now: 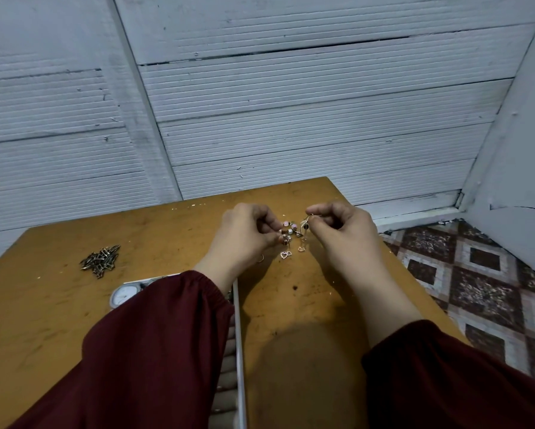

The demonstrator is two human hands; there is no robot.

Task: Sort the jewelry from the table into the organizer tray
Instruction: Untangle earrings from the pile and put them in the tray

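Above the wooden table (306, 305), my left hand (244, 236) pinches a tangle of beaded earrings (289, 229) with pink, white and brown beads. My right hand (343, 233) pinches a thin gold earring (308, 222) whose chain hangs down to a small heart charm (302, 249). Two more heart charms (285, 254) dangle below the left hand's cluster. The white organizer tray (239, 335) lies under my left forearm; only its right rim and a corner show. A round white watch face (124, 296) sits in it.
A heap of dark metal hair clips (100, 261) lies at the table's left. A small ring (261, 259) rests on the wood by my left wrist. White panelled wall stands behind; patterned floor tiles (476, 289) lie beyond the table's right edge.
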